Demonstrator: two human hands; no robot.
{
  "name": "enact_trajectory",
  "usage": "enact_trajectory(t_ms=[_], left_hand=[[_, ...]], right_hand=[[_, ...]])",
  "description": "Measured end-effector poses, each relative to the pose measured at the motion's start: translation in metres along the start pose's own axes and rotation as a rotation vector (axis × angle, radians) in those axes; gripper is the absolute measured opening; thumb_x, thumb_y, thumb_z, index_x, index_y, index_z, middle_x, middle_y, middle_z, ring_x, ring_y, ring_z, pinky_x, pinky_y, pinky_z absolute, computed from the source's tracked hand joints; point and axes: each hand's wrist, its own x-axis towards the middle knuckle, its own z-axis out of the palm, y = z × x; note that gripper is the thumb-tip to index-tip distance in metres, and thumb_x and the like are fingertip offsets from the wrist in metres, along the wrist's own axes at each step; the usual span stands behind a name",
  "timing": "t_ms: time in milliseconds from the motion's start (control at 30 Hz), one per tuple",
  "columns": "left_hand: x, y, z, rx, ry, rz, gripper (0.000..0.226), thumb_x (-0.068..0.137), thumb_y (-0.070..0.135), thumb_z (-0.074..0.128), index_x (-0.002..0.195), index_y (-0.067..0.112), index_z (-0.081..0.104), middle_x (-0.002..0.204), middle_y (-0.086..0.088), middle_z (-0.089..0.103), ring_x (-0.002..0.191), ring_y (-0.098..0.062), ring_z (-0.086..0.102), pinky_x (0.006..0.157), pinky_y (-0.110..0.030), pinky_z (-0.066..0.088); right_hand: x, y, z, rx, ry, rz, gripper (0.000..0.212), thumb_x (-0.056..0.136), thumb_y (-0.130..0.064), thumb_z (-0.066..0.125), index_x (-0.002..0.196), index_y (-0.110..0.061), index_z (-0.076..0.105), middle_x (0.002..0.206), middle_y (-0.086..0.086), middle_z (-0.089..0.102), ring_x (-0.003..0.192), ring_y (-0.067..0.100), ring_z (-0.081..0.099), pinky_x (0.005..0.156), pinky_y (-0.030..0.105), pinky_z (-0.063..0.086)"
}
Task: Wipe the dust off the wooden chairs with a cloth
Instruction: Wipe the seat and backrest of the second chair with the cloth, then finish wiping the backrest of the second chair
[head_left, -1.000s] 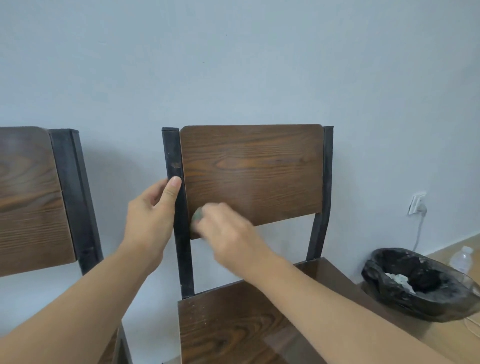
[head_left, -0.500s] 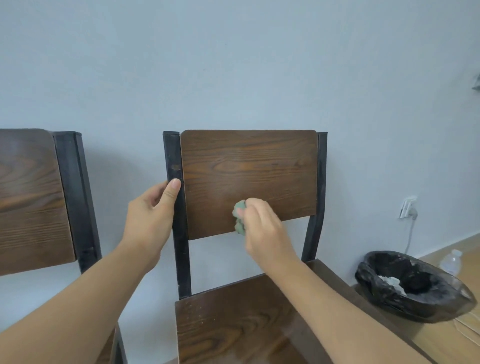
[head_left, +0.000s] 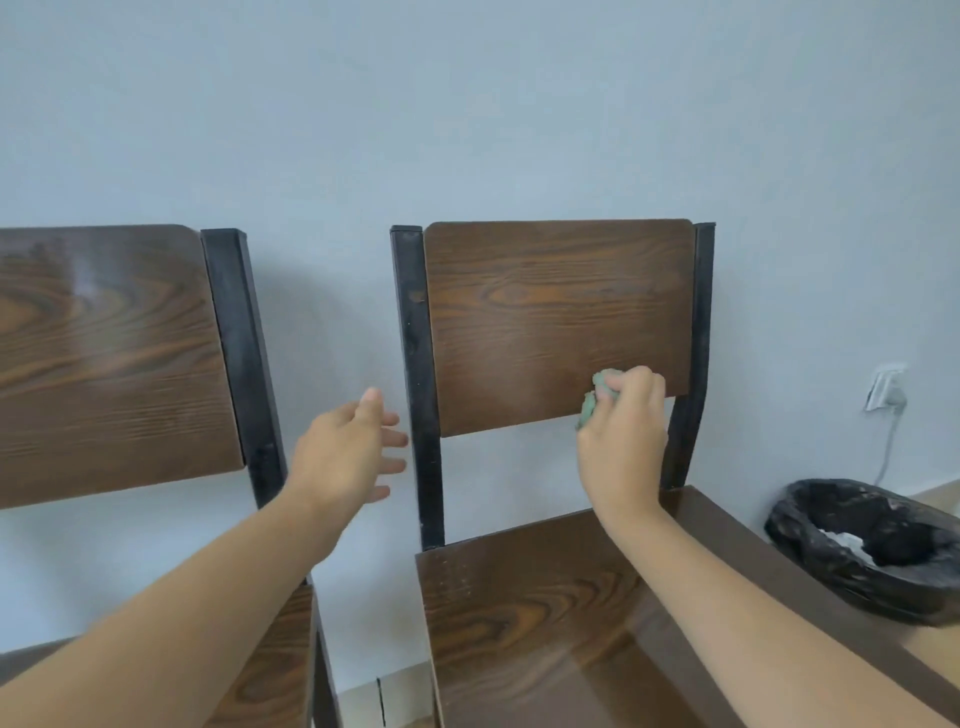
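A dark wooden chair with black metal posts stands against the wall in front of me. My right hand grips a crumpled green cloth and presses it on the lower right corner of the backrest. My left hand hovers just left of the chair's left post, fingers spread, touching nothing. A second chair of the same kind stands to the left, partly cut off by the frame edge.
The pale wall is right behind both chairs. A bin lined with a black bag sits on the floor at the right, below a wall socket with a plug and cable.
My left hand has let go of the chair's left post and opened. My right hand has slid the cloth rightward along the backrest's lower edge.
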Motion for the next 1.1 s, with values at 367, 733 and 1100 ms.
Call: enact_trajectory(t_ms=[367, 733, 1100], left_hand=[[-0.022, -0.020, -0.021, 0.279, 0.126, -0.004, 0.031, 0.096, 0.041, 0.069, 0.088, 0.011, 0.072, 0.077, -0.009, 0.075, 0.051, -0.019, 0.076, 0.053, -0.030, 0.064], [-0.097, -0.063, -0.176, 0.448, 0.121, 0.102, 0.006, 0.093, 0.026, 0.069, 0.097, 0.024, 0.073, 0.083, -0.005, 0.075, 0.045, -0.014, 0.067, 0.036, -0.018, 0.043], [-0.290, -0.167, -0.428, 0.573, 0.297, -0.207, 0.011, 0.096, 0.018, 0.065, 0.104, 0.020, 0.073, 0.087, -0.001, 0.080, 0.072, -0.017, 0.080, 0.060, -0.032, 0.064]], right_hand=[[-0.064, -0.103, 0.000, 0.159, -0.585, -0.160, 0.015, 0.100, -0.009, 0.059, 0.094, -0.021, 0.052, 0.108, -0.005, 0.056, 0.094, 0.008, 0.058, 0.072, 0.017, 0.052], [-0.160, -0.213, 0.015, 0.386, -0.998, 0.102, 0.016, 0.092, -0.015, 0.072, 0.105, -0.021, 0.067, 0.103, 0.000, 0.067, 0.093, 0.014, 0.066, 0.080, 0.030, 0.057], [-0.397, -0.423, 0.005, 0.621, -1.530, 0.024, 0.017, 0.084, -0.009, 0.074, 0.083, -0.024, 0.066, 0.085, -0.003, 0.065, 0.095, 0.024, 0.068, 0.078, 0.035, 0.056]])
